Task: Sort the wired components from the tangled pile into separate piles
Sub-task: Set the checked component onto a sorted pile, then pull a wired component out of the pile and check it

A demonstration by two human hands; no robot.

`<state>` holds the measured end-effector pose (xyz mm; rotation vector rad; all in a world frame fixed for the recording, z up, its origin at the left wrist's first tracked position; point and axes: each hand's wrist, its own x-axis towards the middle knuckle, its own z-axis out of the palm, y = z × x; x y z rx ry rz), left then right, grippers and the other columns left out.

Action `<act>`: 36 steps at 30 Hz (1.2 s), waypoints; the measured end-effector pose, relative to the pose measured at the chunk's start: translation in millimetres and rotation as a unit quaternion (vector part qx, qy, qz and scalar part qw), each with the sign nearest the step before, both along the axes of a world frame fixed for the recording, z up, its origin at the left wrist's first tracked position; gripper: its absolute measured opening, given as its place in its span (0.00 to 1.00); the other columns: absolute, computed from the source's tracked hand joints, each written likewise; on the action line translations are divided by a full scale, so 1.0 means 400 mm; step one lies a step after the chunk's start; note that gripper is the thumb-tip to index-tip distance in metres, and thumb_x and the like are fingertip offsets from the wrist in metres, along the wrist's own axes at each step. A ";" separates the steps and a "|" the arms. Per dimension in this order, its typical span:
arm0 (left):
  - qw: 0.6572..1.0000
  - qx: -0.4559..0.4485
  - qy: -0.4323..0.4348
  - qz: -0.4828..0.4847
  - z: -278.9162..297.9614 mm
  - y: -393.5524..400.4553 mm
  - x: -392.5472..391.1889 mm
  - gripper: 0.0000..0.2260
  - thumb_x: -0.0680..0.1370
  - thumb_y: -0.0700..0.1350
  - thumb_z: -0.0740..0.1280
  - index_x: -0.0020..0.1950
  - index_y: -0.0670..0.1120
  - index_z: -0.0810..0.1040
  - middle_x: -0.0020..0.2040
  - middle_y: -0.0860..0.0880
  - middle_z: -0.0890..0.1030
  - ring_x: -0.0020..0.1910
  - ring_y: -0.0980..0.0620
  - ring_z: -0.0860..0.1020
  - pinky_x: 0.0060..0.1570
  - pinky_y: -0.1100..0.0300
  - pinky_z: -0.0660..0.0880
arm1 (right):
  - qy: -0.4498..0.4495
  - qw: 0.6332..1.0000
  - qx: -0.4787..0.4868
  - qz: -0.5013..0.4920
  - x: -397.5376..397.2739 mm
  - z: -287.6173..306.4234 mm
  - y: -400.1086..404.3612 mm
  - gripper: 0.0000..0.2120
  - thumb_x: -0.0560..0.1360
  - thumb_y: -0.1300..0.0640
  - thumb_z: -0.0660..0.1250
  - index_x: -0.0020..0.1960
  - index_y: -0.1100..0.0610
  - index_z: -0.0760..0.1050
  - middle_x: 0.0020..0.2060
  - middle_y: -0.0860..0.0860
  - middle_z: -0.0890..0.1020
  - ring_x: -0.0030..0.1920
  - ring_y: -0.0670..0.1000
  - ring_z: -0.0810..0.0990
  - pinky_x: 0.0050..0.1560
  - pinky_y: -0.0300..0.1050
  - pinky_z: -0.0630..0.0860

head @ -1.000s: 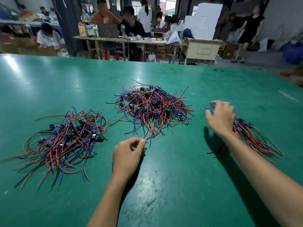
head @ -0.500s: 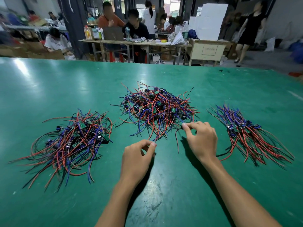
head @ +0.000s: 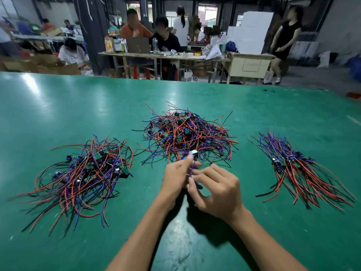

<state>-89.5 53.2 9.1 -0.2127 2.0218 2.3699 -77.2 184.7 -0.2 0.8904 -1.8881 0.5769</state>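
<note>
My left hand [head: 176,178] and right hand [head: 216,190] meet just in front of the tangled middle pile of red, blue and black wired components [head: 187,133], both pinching one small blurred wired component with a blue lead [head: 192,162] between them. Half a second ago they were apart and held nothing.

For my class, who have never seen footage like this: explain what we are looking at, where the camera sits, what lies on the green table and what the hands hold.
The camera is worn on a person's head, looking forward and down at their bare hands. On the green table lie three heaps of red, blue and black wired components: a tangled middle pile, a left pile and a neater right pile. The left hand and right hand meet in front of the middle pile, together pinching one wired component by its blue wire.
</note>
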 end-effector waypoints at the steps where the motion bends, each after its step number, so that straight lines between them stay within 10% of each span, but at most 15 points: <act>1: 0.999 0.033 -0.019 -0.009 0.002 -0.006 -0.003 0.15 0.82 0.51 0.66 0.45 0.43 0.85 0.33 0.48 0.84 0.29 0.51 0.76 0.29 0.62 0.74 | -0.004 1.000 0.002 0.018 0.002 0.003 0.005 0.09 0.74 0.58 0.72 0.35 0.57 0.81 0.37 0.50 0.84 0.35 0.55 0.80 0.37 0.48 0.77; 8: 0.999 0.013 -0.013 -0.032 -0.003 -0.017 0.015 0.11 0.81 0.42 0.68 0.49 0.35 0.83 0.32 0.47 0.82 0.18 0.55 0.69 0.17 0.66 0.62 | -0.352 0.904 -0.241 -0.034 -0.034 0.006 0.030 0.20 0.81 0.45 0.58 0.38 0.49 0.83 0.32 0.45 0.83 0.37 0.47 0.81 0.41 0.47 0.74; 11: 0.995 -0.056 0.005 -0.080 -0.005 -0.015 0.024 0.10 0.80 0.44 0.69 0.46 0.38 0.85 0.34 0.46 0.83 0.18 0.54 0.68 0.18 0.67 0.60 | -0.475 0.857 -0.170 -0.104 -0.074 -0.012 0.046 0.09 0.81 0.48 0.65 0.52 0.49 0.83 0.46 0.44 0.86 0.49 0.48 0.83 0.53 0.45 0.75; 19: 0.976 -0.117 0.049 -0.179 -0.005 -0.026 0.056 0.07 0.78 0.44 0.72 0.43 0.42 0.86 0.38 0.44 0.85 0.19 0.53 0.72 0.18 0.65 0.64 | -0.609 0.712 -0.336 0.096 -0.079 0.007 0.051 0.04 0.79 0.58 0.70 0.51 0.54 0.84 0.38 0.41 0.85 0.36 0.40 0.78 0.36 0.33 0.75; 24: 0.973 -0.103 0.060 -0.196 0.001 -0.033 0.060 0.07 0.76 0.44 0.75 0.42 0.41 0.86 0.35 0.43 0.84 0.21 0.51 0.74 0.19 0.64 0.67 | -0.672 0.599 -0.390 0.196 -0.065 0.041 0.074 0.21 0.71 0.50 0.75 0.63 0.54 0.82 0.38 0.44 0.82 0.35 0.44 0.76 0.36 0.37 0.74; 36: 0.982 -0.139 0.122 -0.038 -0.010 -0.030 0.059 0.19 0.69 0.46 0.82 0.31 0.37 0.77 0.25 0.48 0.72 0.24 0.55 0.64 0.27 0.62 0.59 | -0.697 0.559 -0.343 0.290 -0.047 0.057 0.087 0.25 0.69 0.57 0.75 0.65 0.50 0.79 0.44 0.52 0.81 0.42 0.46 0.81 0.47 0.40 0.80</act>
